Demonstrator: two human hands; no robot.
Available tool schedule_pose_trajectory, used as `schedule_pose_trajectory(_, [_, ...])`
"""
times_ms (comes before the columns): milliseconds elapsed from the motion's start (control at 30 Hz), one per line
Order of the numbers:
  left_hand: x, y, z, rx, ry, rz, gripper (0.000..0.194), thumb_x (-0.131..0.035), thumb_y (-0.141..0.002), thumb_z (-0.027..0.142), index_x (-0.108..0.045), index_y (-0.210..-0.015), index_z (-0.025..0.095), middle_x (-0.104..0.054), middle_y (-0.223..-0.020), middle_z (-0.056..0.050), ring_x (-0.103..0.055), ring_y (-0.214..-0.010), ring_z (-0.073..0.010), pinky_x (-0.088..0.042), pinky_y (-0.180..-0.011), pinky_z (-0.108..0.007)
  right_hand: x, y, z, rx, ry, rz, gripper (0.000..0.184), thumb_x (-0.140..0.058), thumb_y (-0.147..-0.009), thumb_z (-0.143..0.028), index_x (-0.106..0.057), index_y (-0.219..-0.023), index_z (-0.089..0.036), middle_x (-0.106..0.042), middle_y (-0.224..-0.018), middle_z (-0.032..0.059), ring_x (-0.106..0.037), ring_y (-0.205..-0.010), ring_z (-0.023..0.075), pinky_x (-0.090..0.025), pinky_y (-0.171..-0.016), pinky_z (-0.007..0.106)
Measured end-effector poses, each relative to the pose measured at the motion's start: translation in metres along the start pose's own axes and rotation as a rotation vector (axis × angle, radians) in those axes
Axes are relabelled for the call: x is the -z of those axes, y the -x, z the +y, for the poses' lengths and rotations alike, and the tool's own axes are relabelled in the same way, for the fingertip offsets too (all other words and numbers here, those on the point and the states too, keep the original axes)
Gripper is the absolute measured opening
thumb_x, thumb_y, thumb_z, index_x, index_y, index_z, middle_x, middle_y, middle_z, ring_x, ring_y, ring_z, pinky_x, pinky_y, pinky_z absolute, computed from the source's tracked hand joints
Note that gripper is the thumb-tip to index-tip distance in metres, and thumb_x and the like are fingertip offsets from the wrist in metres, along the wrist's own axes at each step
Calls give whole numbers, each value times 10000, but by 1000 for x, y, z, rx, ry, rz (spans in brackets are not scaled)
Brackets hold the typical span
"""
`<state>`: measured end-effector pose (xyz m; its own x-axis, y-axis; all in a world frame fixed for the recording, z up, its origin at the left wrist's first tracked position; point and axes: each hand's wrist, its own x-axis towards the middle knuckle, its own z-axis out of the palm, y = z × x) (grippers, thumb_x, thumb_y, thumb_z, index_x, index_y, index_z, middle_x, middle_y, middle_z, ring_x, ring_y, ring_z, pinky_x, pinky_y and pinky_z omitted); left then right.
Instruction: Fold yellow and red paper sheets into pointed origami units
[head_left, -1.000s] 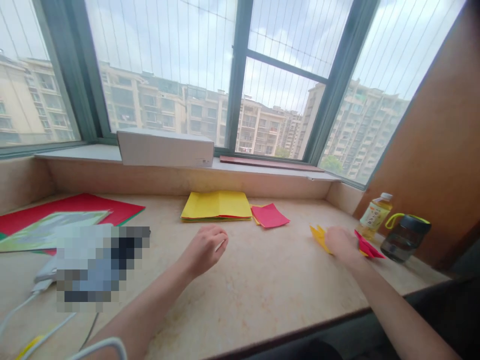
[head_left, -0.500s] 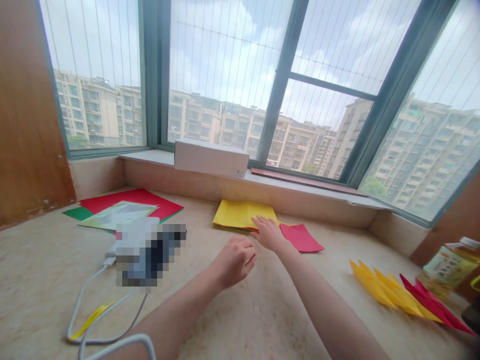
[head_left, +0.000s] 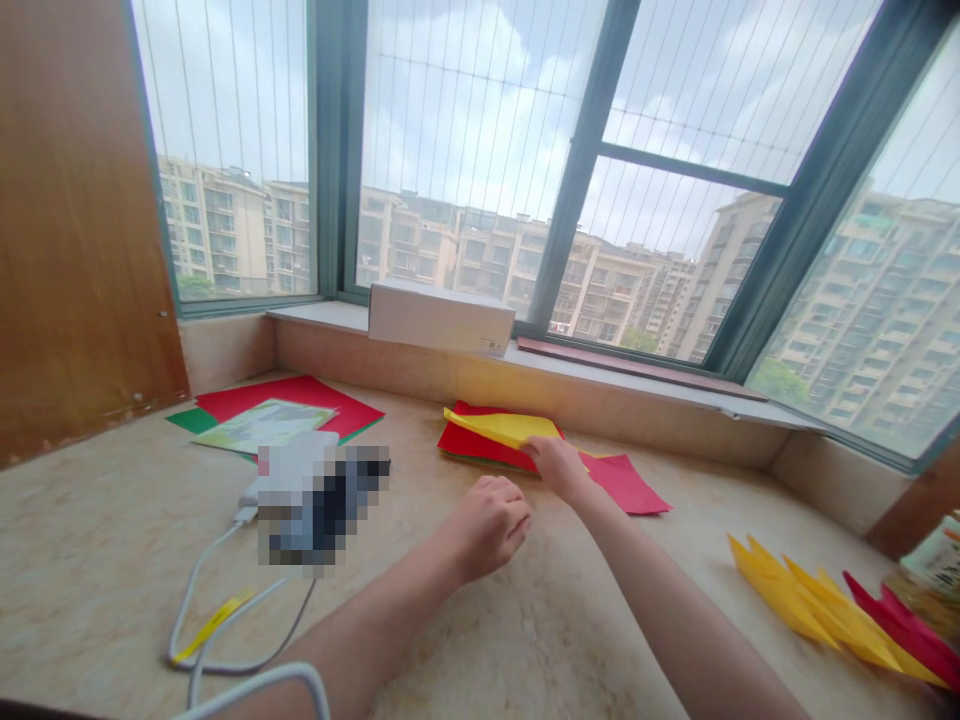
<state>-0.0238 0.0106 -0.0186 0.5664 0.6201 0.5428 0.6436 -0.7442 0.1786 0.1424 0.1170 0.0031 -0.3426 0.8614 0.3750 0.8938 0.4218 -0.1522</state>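
Observation:
My right hand (head_left: 556,466) pinches the near right edge of a yellow sheet of paper (head_left: 499,427), which is partly raised and bent over the stack. Beneath it, red paper (head_left: 469,447) tops the stack, with other colours showing at its edge. A pinkish-red sheet (head_left: 628,484) lies flat just right of this hand. Closer to me, my left hand (head_left: 491,527) rests on the counter with curled fingers, closed in a loose fist. Nothing shows in it, and it is apart from the stack.
Red sheets (head_left: 341,402) and a pale card (head_left: 262,425) lie at left, near blurred-out items with a white cable (head_left: 196,555). Folded yellow paper pieces (head_left: 810,595) and a bottle (head_left: 934,560) are at right. A white box (head_left: 439,320) stands on the sill.
My right hand has taken hold of the yellow top sheet and lifted it, uncovering red paper below. My left hand keeps its curled pose. The view has shifted slightly left.

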Motion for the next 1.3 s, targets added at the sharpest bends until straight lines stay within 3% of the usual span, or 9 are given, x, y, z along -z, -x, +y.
schedule_pose_trajectory(133, [-2, 1, -3, 132, 21, 89, 289, -506, -916, 254, -631, -1167, 182, -673, -1063, -106, -609, -988, -256, -473, -885, -401, 29, 16, 13, -55, -291, 248, 412, -295, -1020, -410, -570, -1231, -188, -746, -1008, 96, -708, -889, 212, -507, -771, 303])
schedule_pose_trajectory(233, [-1, -1, -7, 270, 74, 288, 505, -515, -923, 316, -460, -1388, 125, -584, -1275, -176, -527, -1191, -299, -424, -1016, -470, 50, 40, 27, -125, -1064, 504, 403, -558, -894, -529, -537, -1166, -231, -752, -899, 47, -719, -750, 216, -555, -684, 330])
schedule_pose_trajectory(367, [12, -7, -11, 421, 251, 528, 619, -550, -905, 453, -444, -1395, 90, -491, -1408, -227, -410, -1342, -346, -322, -1104, -542, 61, 78, 45, -259, -1430, 486, 385, -713, -791, -461, -529, -1074, -276, -753, -823, 9, -717, -638, 209, -573, -607, 325])
schedule_pose_trajectory(433, [20, -10, -12, 462, 500, 499, 577, -544, -898, 516, -539, -1315, 117, -589, -1314, -199, -527, -1248, -335, -423, -1030, -505, 55, 95, 50, -323, -1477, 429, 379, -722, -779, -446, -534, -1061, -275, -758, -836, 15, -725, -648, 215, -577, -598, 319])
schedule_pose_trajectory(533, [25, -12, -11, 459, 974, 297, 511, -570, -874, 555, -661, -1143, 130, -715, -1106, -146, -674, -1029, -302, -535, -878, -422, 44, 114, 51, -374, -1474, 301, 389, -724, -772, -466, -554, -1064, -273, -765, -830, 21, -738, -703, 242, -586, -613, 336])
schedule_pose_trajectory(633, [22, -14, -9, 531, 1186, 257, 473, -706, -781, 522, -690, -1049, 133, -750, -998, -113, -709, -913, -283, -559, -807, -387, 43, 121, 46, -346, -1479, 200, 427, -743, -757, -489, -597, -1083, -256, -769, -898, 44, -740, -768, 266, -590, -651, 366])
schedule_pose_trajectory(833, [18, -12, -6, 602, 1324, 203, 469, -758, -756, 452, -647, -1109, 164, -747, -1000, -93, -719, -856, -253, -565, -773, -368, 55, 119, 45, -258, -1455, -28, 436, -791, -714, -483, -688, -1034, -206, -752, -1036, 93, -719, -880, 278, -568, -801, 413])
schedule_pose_trajectory(1133, [25, -12, -3, 644, 1248, 253, 415, -849, -638, 388, -648, -915, 155, -719, -837, -41, -662, -663, -162, -500, -609, -250, 54, 121, 59, -226, -1291, -17, 357, -825, -654, -444, -758, -918, -213, -769, -930, 81, -718, -858, 286, -568, -769, 403])
schedule_pose_trajectory(1300, [27, -13, -6, 552, 1277, 212, 414, -738, -757, 497, -692, -964, 142, -721, -854, -67, -641, -696, -167, -487, -656, -271, 52, 118, 54, -304, -1403, 28, 408, -721, -763, -551, -749, -894, -165, -774, -882, 110, -734, -786, 290, -585, -712, 391])
